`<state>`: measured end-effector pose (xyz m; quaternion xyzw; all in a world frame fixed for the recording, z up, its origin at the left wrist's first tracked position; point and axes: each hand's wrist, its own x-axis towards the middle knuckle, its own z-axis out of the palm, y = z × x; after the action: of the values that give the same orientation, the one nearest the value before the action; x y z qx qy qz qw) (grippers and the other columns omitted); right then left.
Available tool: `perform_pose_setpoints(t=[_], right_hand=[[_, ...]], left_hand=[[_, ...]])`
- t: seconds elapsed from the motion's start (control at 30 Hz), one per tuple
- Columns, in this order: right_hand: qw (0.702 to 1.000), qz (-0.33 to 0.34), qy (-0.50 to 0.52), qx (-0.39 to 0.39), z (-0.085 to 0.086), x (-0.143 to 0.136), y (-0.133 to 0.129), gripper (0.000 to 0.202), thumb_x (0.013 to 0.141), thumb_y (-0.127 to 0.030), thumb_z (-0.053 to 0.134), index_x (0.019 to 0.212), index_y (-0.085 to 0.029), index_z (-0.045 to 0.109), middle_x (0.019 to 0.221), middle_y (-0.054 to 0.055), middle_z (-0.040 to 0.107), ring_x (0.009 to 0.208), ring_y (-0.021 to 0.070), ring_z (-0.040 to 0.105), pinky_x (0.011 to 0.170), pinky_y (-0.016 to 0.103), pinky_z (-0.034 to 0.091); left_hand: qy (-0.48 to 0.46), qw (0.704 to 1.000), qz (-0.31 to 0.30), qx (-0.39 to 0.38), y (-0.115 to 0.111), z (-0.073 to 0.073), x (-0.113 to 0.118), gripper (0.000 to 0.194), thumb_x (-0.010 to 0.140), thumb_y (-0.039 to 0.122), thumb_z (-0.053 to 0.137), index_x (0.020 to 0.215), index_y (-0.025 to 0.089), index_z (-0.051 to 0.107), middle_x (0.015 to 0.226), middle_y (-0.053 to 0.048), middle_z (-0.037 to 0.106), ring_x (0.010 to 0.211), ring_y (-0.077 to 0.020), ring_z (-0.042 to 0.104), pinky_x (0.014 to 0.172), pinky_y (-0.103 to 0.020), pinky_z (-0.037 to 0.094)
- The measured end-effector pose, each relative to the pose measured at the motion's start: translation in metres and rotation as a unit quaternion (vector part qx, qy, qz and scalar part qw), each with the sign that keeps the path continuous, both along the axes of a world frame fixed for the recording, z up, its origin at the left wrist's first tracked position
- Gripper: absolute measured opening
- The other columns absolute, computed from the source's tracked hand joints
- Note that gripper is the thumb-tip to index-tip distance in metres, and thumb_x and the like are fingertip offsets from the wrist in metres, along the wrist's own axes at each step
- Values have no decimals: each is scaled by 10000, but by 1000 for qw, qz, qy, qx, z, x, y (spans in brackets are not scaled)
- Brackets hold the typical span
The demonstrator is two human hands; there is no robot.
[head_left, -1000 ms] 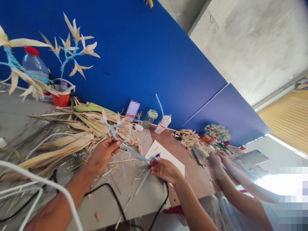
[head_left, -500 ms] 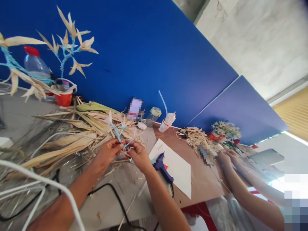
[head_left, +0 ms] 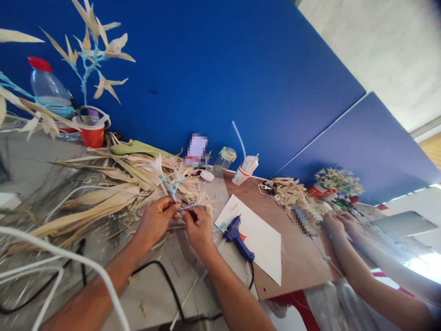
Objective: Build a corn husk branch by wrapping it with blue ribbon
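Note:
My left hand (head_left: 159, 217) pinches the lower stem of a small branch (head_left: 171, 185) wrapped in light blue, with pale corn-husk flowers at its tips. Close beside it, my right hand (head_left: 199, 226) has thumb and fingers closed on a short blue-wrapped side stem (head_left: 189, 207) of this branch. The join between the stems is partly hidden by my fingertips. Behind both hands lies a heap of dried corn husks (head_left: 127, 172). A blue glue gun (head_left: 238, 239) rests to the right of my right hand, on a white sheet (head_left: 267, 250).
At the left, a red cup (head_left: 92, 137) holds a taller husk-flower branch (head_left: 90, 69), near a red-capped bottle (head_left: 50, 89). A jar (head_left: 223, 161) and a white cup (head_left: 241, 174) stand by the blue partition (head_left: 193, 69). White tubing (head_left: 79, 259) and a black cable (head_left: 165, 276) cross the foreground. A co-worker's hands (head_left: 337, 223) are at right.
The side stem at my right hand has tipped from upright to nearly flat. My hands stay close together. The camera view has shifted slightly, moving the right-hand objects rightward.

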<state>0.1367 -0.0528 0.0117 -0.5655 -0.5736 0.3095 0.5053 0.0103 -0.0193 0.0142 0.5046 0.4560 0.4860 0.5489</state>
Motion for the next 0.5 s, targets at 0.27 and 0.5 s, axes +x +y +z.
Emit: perform_pose_setpoints(t=[0.27, 0.5], right_hand=[[999, -16, -35, -17, 6, 5, 0, 197, 769, -305, 532, 599, -206, 536, 566, -33, 498, 559, 127, 406, 555, 265, 297], [999, 12, -22, -45, 7, 6, 0, 242, 769, -347, 540, 581, -201, 500, 543, -48, 445, 551, 115, 382, 534, 256, 282]], left_hand=[[147, 987, -1, 66, -7, 3, -2, 189, 766, 379, 597, 692, 219, 663, 668, -6, 670, 671, -204, 629, 627, -291, 466], [162, 983, -19, 85, -7, 6, -3, 199, 771, 357, 555, 675, 215, 657, 688, -16, 677, 673, -197, 591, 646, -287, 433]])
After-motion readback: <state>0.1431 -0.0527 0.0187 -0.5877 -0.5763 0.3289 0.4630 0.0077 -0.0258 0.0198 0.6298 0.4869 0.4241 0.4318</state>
